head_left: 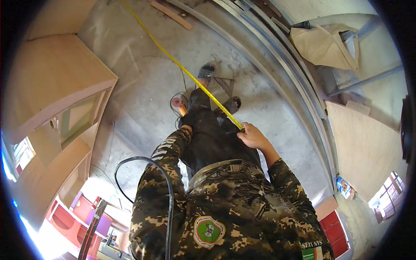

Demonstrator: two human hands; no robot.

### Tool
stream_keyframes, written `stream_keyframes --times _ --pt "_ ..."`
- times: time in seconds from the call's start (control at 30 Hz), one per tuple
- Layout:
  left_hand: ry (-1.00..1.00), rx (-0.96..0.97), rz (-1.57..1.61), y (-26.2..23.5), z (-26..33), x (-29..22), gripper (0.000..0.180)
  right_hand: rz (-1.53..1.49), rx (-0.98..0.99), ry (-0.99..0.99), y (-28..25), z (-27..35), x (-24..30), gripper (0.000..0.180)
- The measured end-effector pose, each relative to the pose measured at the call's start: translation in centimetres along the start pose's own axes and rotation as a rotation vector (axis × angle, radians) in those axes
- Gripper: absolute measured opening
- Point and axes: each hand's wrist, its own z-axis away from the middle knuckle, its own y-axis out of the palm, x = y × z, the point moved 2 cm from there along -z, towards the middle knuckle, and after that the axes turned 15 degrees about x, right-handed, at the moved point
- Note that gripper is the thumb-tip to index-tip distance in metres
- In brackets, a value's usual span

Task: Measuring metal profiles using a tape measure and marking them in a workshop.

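A yellow tape measure blade (pixel 182 67) stretches from the top edge, left of centre, down to my right hand (pixel 252 137). That hand is closed on the blade's near end, thumb and fingers pressed together, in front of my right thigh. My left hand (pixel 187 128) is beside my left leg, mostly hidden by the dark trousers and the camouflage sleeve, so its fingers do not show. Just beyond it is an orange angle grinder (pixel 182 108) with a reddish disc, its rear part hidden. Whether the left hand touches the grinder cannot be seen.
Long metal bars (pixel 277 73) curve along the right side of the concrete floor. A wooden cabinet (pixel 65 82) stands at the left. A beige bag (pixel 325 45) is at the upper right, with a plywood sheet (pixel 364 143) below it. A black cable (pixel 170 203) crosses my left arm.
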Motion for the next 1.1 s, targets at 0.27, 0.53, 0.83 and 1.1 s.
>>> stream_keyframes --times 0.27,0.53,0.83,1.1 --pt "0.104 0.186 -0.378 -0.9 7.0 0.1 0.025 -0.056 -0.029 0.111 -0.1 -0.6 -2.2 0.048" --pt "-0.022 -0.214 0.29 -1.6 6.8 0.6 0.029 -0.236 -0.076 0.196 -1.0 -0.1 -4.8 0.05" --pt "-0.03 -0.02 0.695 -2.0 8.1 2.3 0.048 -0.289 -0.142 0.195 -1.9 0.4 -6.8 0.045" --pt "0.136 -0.246 1.061 -4.4 6.3 7.1 0.025 -0.29 -0.055 0.378 -1.5 -0.4 -10.3 0.046"
